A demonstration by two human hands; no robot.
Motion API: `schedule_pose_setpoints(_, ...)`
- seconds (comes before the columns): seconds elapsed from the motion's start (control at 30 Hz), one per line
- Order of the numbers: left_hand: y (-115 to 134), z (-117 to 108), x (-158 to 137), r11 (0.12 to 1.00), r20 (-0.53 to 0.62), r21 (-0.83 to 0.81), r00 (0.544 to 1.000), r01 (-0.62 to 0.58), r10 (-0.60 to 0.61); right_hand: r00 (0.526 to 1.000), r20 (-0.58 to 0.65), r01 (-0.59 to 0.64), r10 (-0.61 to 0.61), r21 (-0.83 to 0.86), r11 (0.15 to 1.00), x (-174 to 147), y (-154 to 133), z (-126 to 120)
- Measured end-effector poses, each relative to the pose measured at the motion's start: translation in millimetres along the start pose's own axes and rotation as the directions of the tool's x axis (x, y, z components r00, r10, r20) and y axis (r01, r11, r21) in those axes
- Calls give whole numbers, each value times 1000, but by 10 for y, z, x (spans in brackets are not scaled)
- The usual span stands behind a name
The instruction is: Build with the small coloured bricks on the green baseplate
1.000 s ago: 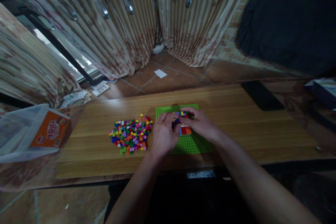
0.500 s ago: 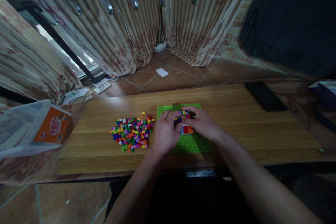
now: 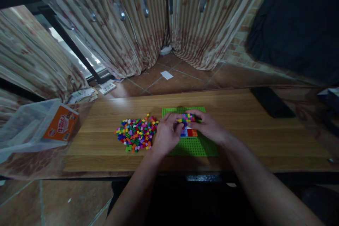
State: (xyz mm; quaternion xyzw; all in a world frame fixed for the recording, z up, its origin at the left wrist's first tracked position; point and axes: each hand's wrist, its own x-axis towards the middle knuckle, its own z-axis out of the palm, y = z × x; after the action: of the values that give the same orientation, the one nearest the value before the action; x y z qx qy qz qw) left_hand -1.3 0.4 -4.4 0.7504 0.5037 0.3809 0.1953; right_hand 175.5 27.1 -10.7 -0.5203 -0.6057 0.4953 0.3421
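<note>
A multicoloured block of small building bricks (image 3: 188,117) is pinched between my two hands, above the green baseplate (image 3: 196,147). My left hand (image 3: 167,133) grips its left end with fingers curled. At its right end, my right hand (image 3: 208,125) closes with thumb in front and fingers behind. Below the block, a flat section of blue, white, red and orange bricks (image 3: 191,133) shows on the baseplate; the hands hide part of it. Left of my left hand lies a loose pile of small coloured bricks (image 3: 137,132).
The wooden tabletop (image 3: 106,159) carries all of this. A black phone-like slab (image 3: 272,102) lies at the back right. Beyond the left edge stands a clear plastic box (image 3: 31,113) with an orange label. Striped curtains (image 3: 132,35) hang behind, and a white paper (image 3: 166,75) lies on the floor.
The view has shifted slightly, so everything sits a little further right. The held brick block has tilted, showing more of its coloured face. Both hands keep their grip.
</note>
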Motion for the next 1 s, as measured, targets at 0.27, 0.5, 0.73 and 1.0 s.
schedule_pose_setpoints(0.27, -486, -453, 52, 974, -172, 65, 964, 217, -203, 994, 59, -89, 89, -7, 996, -22, -3, -17)
schedule_pose_setpoints(0.5, -651, -783, -19, 944, -15, 219, 969, 246, -249, 996, 19, -83, 84, -26, 996, -27, 8, 0)
schedule_pose_setpoints(0.73, -631, -861, -66, 962, 257, 239, 947, 129, -191, 997, 27, -74, 75, -16, 997, -25, 15, -14)
schedule_pose_setpoints(1.0, -619, -829, -96, 942, 357, 330, 916, 56, -180, 998, 18, -66, 66, -23, 998, -22, 17, -5)
